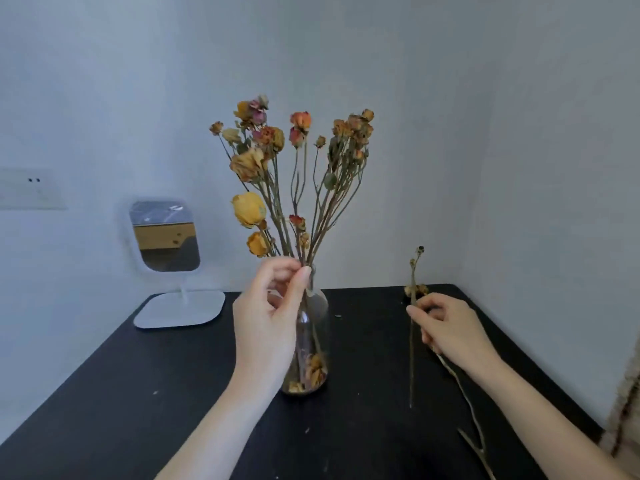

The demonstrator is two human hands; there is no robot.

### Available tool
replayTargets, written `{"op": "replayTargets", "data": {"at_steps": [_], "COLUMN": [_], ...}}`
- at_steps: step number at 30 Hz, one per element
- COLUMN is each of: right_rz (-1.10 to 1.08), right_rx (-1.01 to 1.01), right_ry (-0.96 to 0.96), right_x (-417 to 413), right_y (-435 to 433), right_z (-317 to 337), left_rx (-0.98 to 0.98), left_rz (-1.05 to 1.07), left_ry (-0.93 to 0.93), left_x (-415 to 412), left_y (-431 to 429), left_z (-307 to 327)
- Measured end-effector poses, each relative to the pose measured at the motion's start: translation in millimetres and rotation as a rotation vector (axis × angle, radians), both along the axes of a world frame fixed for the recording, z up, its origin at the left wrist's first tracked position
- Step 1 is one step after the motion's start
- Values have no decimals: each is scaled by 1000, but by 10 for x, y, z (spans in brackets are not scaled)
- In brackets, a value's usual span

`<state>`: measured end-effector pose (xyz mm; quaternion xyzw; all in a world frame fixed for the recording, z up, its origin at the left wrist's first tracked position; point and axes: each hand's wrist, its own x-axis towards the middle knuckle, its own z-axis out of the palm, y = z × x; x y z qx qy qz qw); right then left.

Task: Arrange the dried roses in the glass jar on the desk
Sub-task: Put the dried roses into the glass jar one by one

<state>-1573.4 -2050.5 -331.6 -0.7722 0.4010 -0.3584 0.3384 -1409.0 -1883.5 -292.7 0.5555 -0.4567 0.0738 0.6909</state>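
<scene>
A clear glass jar [313,327] stands on the black desk [180,382], with fallen petals at its bottom. A bunch of dried roses [277,161] in yellow, orange and pink rises from its narrow neck. My left hand [268,317] pinches the stems just above the jar's mouth and hides part of the jar. To the right, my right hand [448,329] grips a thin upright dried stem [412,341] with small withered buds at its top. A second pale stem trails from that hand towards the desk's front.
A white stand mirror [166,237] sits at the desk's back left on a flat white base. Dried flower bits [417,289] lie at the back right corner, close to the walls. A forked twig [476,448] lies near the front right edge.
</scene>
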Motion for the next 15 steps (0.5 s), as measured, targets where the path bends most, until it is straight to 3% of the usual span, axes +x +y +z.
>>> {"op": "replayTargets", "data": {"at_steps": [4,8,15], "right_rz": [31,52,45], "right_rx": [-16,-56,-47], "right_ry": [5,12,13], "right_x": [124,189,134], "right_y": [87,129,98], "right_z": [39,51,90], "left_rx": [-134,-226,-293], "left_rz": [103,47,13], "left_ry": [22,120,112], "left_x": [299,430,432], "left_y": [43,-52,-133], "left_z": [306,422,461]}}
